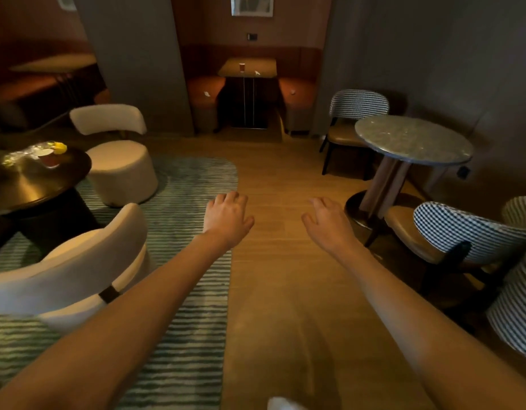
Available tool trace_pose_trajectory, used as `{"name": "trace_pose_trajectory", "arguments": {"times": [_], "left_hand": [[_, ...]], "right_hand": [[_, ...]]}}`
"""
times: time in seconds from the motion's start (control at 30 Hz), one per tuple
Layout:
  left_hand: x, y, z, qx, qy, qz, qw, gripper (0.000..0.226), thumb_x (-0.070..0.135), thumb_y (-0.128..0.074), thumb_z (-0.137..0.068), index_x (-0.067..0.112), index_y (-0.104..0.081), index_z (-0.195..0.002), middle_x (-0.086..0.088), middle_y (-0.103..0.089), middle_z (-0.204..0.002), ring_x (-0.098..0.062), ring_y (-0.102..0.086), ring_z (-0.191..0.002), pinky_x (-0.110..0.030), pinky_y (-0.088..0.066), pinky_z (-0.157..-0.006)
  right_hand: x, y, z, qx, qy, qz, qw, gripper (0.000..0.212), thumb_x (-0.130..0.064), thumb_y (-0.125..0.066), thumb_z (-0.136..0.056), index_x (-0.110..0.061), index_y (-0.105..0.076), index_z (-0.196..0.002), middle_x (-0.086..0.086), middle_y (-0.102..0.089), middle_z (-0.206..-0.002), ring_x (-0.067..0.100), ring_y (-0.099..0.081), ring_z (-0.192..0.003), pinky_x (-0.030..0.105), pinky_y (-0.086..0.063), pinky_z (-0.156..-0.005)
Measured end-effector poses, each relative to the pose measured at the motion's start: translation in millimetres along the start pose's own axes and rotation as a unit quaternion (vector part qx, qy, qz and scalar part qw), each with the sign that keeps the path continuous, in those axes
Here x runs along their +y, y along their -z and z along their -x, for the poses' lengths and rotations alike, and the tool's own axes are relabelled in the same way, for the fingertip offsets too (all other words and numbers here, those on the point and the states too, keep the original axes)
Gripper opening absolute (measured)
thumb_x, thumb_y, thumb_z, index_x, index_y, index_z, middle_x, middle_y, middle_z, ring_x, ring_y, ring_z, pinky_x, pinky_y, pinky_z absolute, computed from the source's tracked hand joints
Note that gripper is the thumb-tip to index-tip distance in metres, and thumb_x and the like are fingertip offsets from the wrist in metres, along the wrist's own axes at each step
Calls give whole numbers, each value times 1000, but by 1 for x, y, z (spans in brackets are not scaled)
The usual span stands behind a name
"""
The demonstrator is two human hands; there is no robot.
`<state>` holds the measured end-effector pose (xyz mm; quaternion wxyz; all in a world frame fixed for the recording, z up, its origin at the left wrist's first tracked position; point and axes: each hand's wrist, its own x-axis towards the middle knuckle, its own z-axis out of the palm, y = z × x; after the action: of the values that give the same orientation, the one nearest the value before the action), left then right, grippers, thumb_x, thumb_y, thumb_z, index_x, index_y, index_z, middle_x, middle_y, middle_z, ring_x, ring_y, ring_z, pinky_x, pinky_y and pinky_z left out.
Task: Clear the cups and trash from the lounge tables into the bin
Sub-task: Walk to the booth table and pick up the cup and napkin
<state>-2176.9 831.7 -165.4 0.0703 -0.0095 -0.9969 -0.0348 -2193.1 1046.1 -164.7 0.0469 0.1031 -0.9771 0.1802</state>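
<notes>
Both hands out, left hand and right hand, fingers loosely curled, holding nothing. Red cup on dark counter, far left of fingers; another cup well beyond fingertips.

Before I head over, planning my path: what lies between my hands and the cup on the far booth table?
In the head view, only bare wooden floor lies between the left hand, the right hand and the booth table holding the cup.

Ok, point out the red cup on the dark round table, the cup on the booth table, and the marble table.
red cup (pixel 50 160), head view, its side.
booth cup (pixel 241 67), head view, its body.
marble table (pixel 415 140), head view, bare top.
</notes>
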Motion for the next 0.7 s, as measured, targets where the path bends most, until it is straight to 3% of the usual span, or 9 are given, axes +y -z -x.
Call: {"name": "trace_pose_trajectory", "arguments": {"times": [0.17,0.4,0.7], "left_hand": [[24,-13,-112,10,14,-1,1000,52,45,-46,-92,18,-41,-136,-6,-42,-139,-29,-38,-127,-43,-35,-102],[34,-69,-249,-31,28,2,999,51,45,-48,-91,19,-42,-135,-5,-43,-138,-28,-39,-127,-42,-35,-102],[8,-96,-487,-4,18,6,1000,53,43,-49,-91,16,-42,-136,-8,-45,-137,-30,-40,-126,-43,-36,-102]], "right_hand": [[42,12,-114,-4,19,-1,1000,48,-32,-41,-101,-12,-37,-144,6,-41,-147,23,-32,-138,35,-29,-111],[97,-32,-242,-50,16,-27,998,48,-31,-39,-100,-12,-38,-144,5,-42,-146,23,-32,-136,35,-28,-110],[139,-35,-477,-25,15,-19,999,48,-35,-40,-101,-13,-38,-144,5,-41,-146,23,-32,-138,37,-32,-109]]}}
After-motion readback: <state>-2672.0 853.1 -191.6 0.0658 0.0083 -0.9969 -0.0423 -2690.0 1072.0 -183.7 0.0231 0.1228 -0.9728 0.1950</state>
